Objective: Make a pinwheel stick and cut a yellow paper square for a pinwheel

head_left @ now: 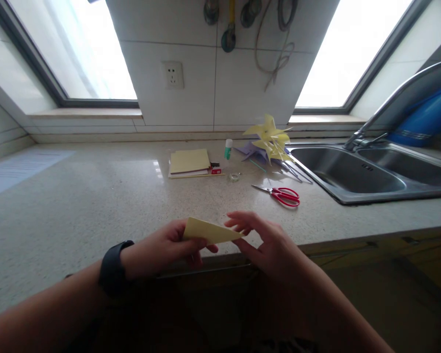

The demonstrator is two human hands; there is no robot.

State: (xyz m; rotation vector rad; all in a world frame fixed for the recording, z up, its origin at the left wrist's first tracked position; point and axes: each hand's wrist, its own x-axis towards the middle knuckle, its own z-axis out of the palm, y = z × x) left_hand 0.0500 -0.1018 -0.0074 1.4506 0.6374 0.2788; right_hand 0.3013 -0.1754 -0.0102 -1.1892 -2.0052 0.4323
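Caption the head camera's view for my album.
Left hand holding a yellow paper triangle, right hand at its tip, red-handled metal scissors lying beyond.

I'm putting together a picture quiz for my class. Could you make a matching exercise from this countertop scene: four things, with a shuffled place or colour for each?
1. Scissors
2. Capped tube
3. Triangular paper
4. Pinwheels

A. In the left hand
B. Yellow and purple
C. Red handles
D. Green with a white top

Pairs: 1-C, 2-D, 3-A, 4-B
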